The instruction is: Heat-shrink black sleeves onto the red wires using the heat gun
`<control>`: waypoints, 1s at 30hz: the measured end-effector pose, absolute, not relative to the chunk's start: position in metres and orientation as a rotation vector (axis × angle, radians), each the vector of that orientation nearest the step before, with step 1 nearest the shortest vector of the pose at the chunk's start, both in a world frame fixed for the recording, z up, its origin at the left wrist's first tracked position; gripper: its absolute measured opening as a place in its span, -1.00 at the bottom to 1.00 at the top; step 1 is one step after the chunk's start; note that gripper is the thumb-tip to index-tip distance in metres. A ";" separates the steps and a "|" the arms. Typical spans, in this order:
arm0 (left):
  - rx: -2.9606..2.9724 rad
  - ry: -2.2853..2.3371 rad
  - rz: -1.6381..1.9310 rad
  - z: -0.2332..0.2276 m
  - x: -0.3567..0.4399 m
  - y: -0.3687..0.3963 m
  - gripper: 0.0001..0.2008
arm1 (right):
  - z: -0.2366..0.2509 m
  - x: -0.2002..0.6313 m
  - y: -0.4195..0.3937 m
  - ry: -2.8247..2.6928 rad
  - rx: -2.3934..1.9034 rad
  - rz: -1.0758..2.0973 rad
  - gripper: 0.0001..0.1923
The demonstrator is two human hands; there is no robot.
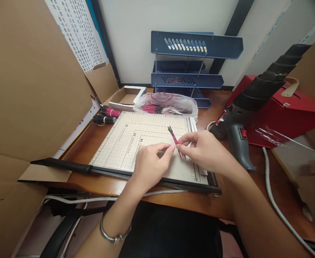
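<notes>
Head view shows your left hand [149, 161] and right hand [204, 150] both pinched on the small bundle of pink wires [177, 143] between them, just above the cutting board [136, 143], apparently aligning ends; next needs a steady grip.

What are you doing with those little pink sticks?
They look like thin pink wires with black ends. Both hands pinch a small bunch of them: the left hand and right hand meet at the bunch, just above a paper cutter on the desk. The cutter's arm lies flat along the near edge. More bundles lie at the cutter's far left corner, and others sit in a plastic bag behind it. A heat gun lies to the right.
</notes>
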State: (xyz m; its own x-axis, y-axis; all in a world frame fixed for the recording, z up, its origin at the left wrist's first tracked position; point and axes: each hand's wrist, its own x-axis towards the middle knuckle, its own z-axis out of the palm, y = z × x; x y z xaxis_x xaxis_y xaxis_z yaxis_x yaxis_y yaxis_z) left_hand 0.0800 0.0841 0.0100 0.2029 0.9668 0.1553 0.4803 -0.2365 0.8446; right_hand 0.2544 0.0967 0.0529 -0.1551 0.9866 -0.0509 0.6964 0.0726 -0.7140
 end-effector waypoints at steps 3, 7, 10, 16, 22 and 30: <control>1.662 1.213 1.040 0.010 0.084 0.088 -0.74 | 0.046 0.256 0.090 -1.833 -1.548 0.881 -0.72; 1.544 1.129 1.139 0.008 0.089 0.092 -0.78 | 0.031 0.258 0.084 -1.804 -1.497 0.750 -0.71; 1.533 1.104 1.120 0.005 0.089 0.091 -0.79 | 0.022 0.259 0.079 -1.832 -1.481 0.623 -0.76; 1.583 1.113 1.108 0.002 0.087 0.089 -0.80 | 0.016 0.255 0.071 -1.720 -1.600 0.514 -0.85; 1.605 1.140 1.093 0.004 0.087 0.089 -0.86 | 0.011 0.255 0.067 -1.773 -1.553 0.348 -0.73; 1.729 1.119 1.159 0.003 0.087 0.090 -0.88 | 0.002 0.256 0.067 -1.852 -1.337 0.072 -0.70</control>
State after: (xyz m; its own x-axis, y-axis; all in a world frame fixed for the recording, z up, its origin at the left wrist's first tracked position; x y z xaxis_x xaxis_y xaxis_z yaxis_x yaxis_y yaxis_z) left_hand 0.0866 0.0897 0.0027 0.2045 0.9375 0.2815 0.2488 -0.3280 0.9113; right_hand 0.2565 0.0667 0.0020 -0.0887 0.8088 0.5813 0.7611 0.4316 -0.4843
